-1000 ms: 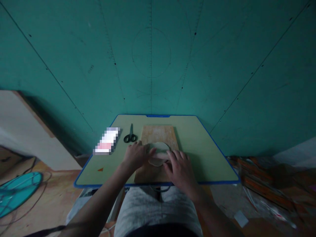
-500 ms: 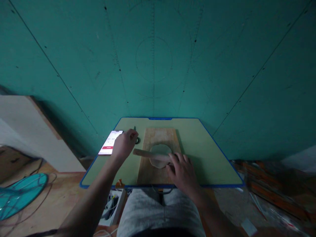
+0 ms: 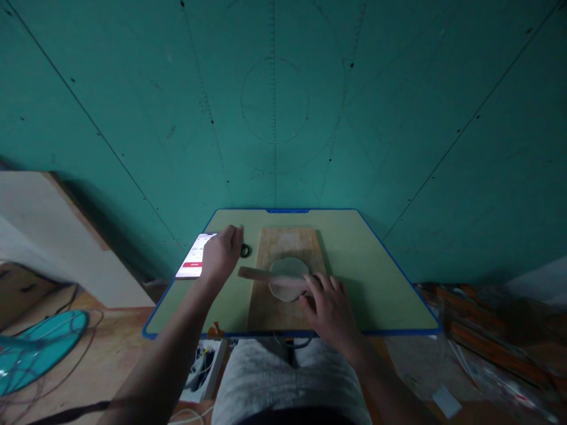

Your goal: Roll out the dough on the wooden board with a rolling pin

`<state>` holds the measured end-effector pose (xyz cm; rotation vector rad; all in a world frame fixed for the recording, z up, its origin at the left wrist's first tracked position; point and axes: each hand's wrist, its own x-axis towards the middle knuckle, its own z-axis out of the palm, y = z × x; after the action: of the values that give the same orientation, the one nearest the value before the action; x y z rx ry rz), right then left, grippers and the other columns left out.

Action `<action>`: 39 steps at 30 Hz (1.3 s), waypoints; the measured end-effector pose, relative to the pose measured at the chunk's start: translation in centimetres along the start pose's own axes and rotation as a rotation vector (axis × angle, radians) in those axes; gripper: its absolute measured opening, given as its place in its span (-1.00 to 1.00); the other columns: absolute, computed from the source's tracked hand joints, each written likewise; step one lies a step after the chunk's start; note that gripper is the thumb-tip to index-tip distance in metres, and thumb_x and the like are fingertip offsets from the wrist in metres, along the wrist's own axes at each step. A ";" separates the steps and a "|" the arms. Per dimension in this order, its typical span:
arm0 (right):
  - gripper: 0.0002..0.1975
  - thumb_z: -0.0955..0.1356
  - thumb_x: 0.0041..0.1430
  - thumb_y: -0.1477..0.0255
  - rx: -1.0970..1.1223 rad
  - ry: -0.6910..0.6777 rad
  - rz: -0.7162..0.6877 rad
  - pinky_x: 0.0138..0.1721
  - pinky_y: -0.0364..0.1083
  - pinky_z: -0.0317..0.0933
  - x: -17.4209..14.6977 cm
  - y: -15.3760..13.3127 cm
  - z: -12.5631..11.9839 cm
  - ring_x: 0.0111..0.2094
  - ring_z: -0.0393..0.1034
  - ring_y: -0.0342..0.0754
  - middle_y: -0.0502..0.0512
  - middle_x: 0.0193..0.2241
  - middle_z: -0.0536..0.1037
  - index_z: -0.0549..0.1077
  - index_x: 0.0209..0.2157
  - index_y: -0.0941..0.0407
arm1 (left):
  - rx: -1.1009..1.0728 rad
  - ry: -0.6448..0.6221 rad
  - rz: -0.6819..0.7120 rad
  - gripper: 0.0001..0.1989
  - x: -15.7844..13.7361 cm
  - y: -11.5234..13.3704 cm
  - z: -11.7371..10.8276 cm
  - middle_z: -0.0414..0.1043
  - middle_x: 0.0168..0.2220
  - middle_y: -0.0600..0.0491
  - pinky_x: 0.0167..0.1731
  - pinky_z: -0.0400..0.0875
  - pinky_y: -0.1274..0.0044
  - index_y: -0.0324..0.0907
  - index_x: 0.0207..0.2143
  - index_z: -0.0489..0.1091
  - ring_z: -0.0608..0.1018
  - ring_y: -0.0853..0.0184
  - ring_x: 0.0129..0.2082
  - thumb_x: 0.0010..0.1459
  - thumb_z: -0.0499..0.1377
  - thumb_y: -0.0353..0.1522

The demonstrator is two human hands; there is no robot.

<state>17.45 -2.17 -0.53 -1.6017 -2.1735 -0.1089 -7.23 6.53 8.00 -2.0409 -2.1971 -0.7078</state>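
Note:
A flat round slab of pale dough or clay [image 3: 289, 292] lies on a wooden board [image 3: 287, 237]. Across the slab rests a wooden rolling pin [image 3: 257, 274], its right end under the fingers of my right hand [image 3: 330, 304]. My left hand [image 3: 222, 255] is over the left part of the table, fingers curled into a pinch; what they hold, if anything, is hidden. Beside those fingers lies a small dark ring-shaped item [image 3: 245, 251], perhaps a tool's handle. A phone [image 3: 191, 260] with a lit screen is left of and partly behind my left hand.
The pale green tabletop [image 3: 376, 283] has a blue rim and stands against a green wall [image 3: 283, 147] with pencilled circles and scale lines. An orange clip [image 3: 215, 329] sits at the front edge. Below are a box of cables [image 3: 204, 369] and my legs.
My left hand has shifted slightly left, and the pointed green item above its fingers is now mostly covered. My right hand and the rolling pin stay about the same.

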 end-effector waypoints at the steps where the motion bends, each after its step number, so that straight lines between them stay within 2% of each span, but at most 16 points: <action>1: -0.62 0.31 0.28 0.33 0.001 -0.002 0.005 -0.11 0.08 0.13 0.0 0.0 0.0 -0.07 0.29 0.15 0.24 -0.01 0.49 0.39 0.10 0.12 | 0.008 -0.026 0.000 -0.66 0.2 -0.1 0.2 0.60 -0.28 -0.13 -0.36 0.28 0.50 -0.19 -0.20 0.48 0.61 0.18 -0.28 0.36 -0.07 -0.28; 4: -0.62 0.31 0.28 0.33 0.010 -0.017 0.012 -0.11 0.07 0.13 0.0 -0.1 -0.2 -0.07 0.29 0.14 0.23 -0.02 0.49 0.39 0.10 0.12 | -0.030 -0.092 0.003 -0.65 0.6 -1.0 0.7 0.61 -0.15 -0.09 -0.27 0.35 0.49 -0.17 0.03 0.43 0.62 0.18 -0.18 0.31 -0.04 -0.36; 6: -0.63 0.31 0.28 0.34 0.010 -0.023 0.013 -0.11 0.07 0.13 0.1 -0.1 -0.3 -0.08 0.30 0.14 0.23 -0.03 0.49 0.40 0.09 0.12 | -0.074 -0.118 0.004 -0.62 0.7 -1.7 0.9 0.62 -0.18 -0.05 -0.22 0.40 0.47 -0.16 0.07 0.41 0.62 0.19 -0.17 0.30 -0.07 -0.39; 8: -0.63 0.30 0.28 0.34 0.010 -0.017 0.012 -0.11 0.07 0.13 0.1 -0.2 -0.3 -0.08 0.30 0.14 0.23 -0.04 0.50 0.40 0.09 0.12 | -0.114 -0.137 0.038 -0.60 0.5 -2.2 1.1 0.62 -0.19 -0.05 -0.17 0.43 0.46 -0.18 0.04 0.43 0.61 0.21 -0.18 0.26 -0.08 -0.45; 11: -0.64 0.30 0.27 0.36 0.018 -0.010 0.012 -0.09 0.07 0.14 0.2 -0.2 -0.3 -0.08 0.31 0.14 0.24 -0.04 0.50 0.41 0.08 0.12 | -0.185 -0.136 0.153 -0.54 -0.8 -2.2 1.4 0.57 -0.06 -0.10 -0.12 0.44 0.46 -0.23 0.02 0.44 0.60 0.23 -0.13 0.15 -0.07 -0.54; 16: -0.63 0.30 0.26 0.37 0.020 -0.031 0.017 -0.04 0.10 0.19 0.2 0.0 -0.2 -0.02 0.32 0.16 0.25 0.03 0.49 0.41 0.09 0.13 | -0.179 -0.205 0.304 -0.69 -4.0 -0.6 2.4 0.54 -0.14 -0.11 -0.18 0.43 0.45 -0.20 -0.17 0.49 0.58 0.20 -0.16 0.32 -0.06 -0.37; 20: -0.60 0.30 0.28 0.35 -0.001 0.007 -0.025 0.11 0.17 0.17 0.0 0.4 0.2 0.16 0.24 0.22 0.33 0.23 0.35 0.41 0.11 0.16 | -0.031 -0.275 0.279 -0.71 -5.9 0.9 3.0 0.49 -0.26 -0.09 -0.25 0.39 0.48 -0.19 -0.33 0.45 0.56 0.23 -0.25 0.33 -0.05 -0.40; 23: -0.57 0.27 0.33 0.29 -0.015 0.019 -0.053 0.21 0.22 0.09 0.2 0.9 0.4 0.24 0.20 0.21 0.38 0.26 0.31 0.40 0.14 0.18 | 0.085 -0.288 0.209 -0.74 -6.5 1.7 3.1 0.48 -0.25 -0.12 -0.24 0.37 0.43 -0.20 -0.27 0.42 0.55 0.17 -0.21 0.33 -0.06 -0.41; 26: -0.57 0.21 0.38 0.27 -0.041 -0.022 -0.049 0.27 0.25 0.00 1.3 1.2 0.1 0.29 0.17 0.19 0.38 0.25 0.34 0.41 0.15 0.18 | 0.141 -0.305 0.160 -0.75 -6.3 2.0 3.4 0.51 -0.25 -0.12 -0.23 0.37 0.42 -0.20 -0.21 0.39 0.54 0.15 -0.19 0.34 -0.08 -0.39; 30: -0.52 0.17 0.42 0.24 -0.088 -0.124 -0.016 0.30 0.20 -0.06 3.6 1.4 -0.4 0.29 0.18 0.19 0.39 0.21 0.39 0.41 0.16 0.23 | 0.193 -0.236 0.208 -0.72 -5.3 2.0 4.2 0.51 -0.25 -0.15 -0.11 0.35 0.37 -0.20 -0.26 0.41 0.52 0.10 -0.14 0.33 -0.09 -0.40; 33: -0.52 0.14 0.43 0.22 -0.096 -0.150 0.005 0.30 0.16 -0.10 5.5 1.5 -0.5 0.26 0.22 0.16 0.35 0.19 0.43 0.44 0.13 0.20 | 0.211 -0.191 0.210 -0.75 -4.4 2.1 4.7 0.51 -0.23 -0.16 -0.13 0.35 0.36 -0.19 -0.26 0.42 0.51 0.08 -0.14 0.31 -0.05 -0.38; 39: -0.56 0.14 0.43 0.23 -0.101 -0.206 0.090 0.28 0.13 -0.09 8.7 1.7 -0.2 0.23 0.25 0.11 0.29 0.15 0.46 0.51 0.01 0.14 | 0.158 -0.194 0.190 -0.74 -2.7 2.1 5.4 0.51 -0.19 -0.15 -0.14 0.34 0.38 -0.19 -0.20 0.40 0.51 0.10 -0.11 0.34 -0.08 -0.38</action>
<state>17.05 6.07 2.65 -1.8372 -2.2757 -0.0270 -3.47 6.08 2.86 -2.2776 -2.0360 -0.3193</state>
